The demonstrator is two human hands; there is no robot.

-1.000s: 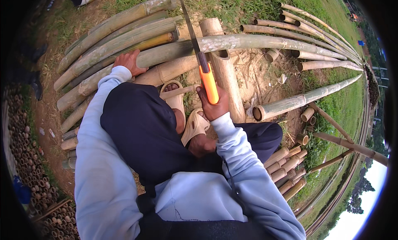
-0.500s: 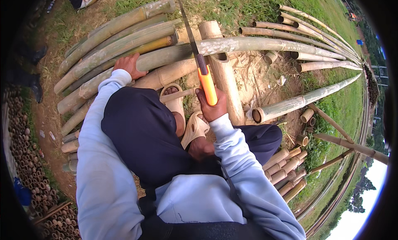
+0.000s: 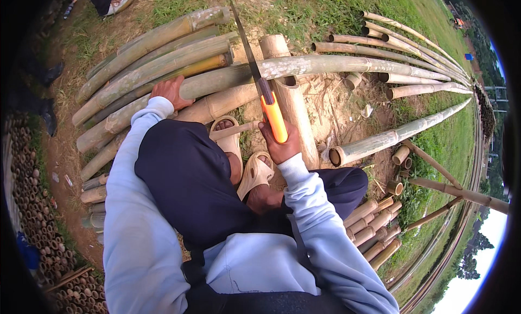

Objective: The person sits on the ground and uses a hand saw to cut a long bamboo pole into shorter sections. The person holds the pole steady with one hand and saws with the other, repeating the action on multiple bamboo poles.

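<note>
Gripping the orange-handled saw in right hand, left hand pinning the bamboo pole mid-frame: suggest long straight strokes, pole braced firmly.

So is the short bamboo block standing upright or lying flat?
Upright: the bamboo block stands on end, its round top showing under the long bamboo pole that lies across it.

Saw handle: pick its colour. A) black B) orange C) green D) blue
B: the right hand grips an orange handle with the saw blade running up across the bamboo pole.
</note>
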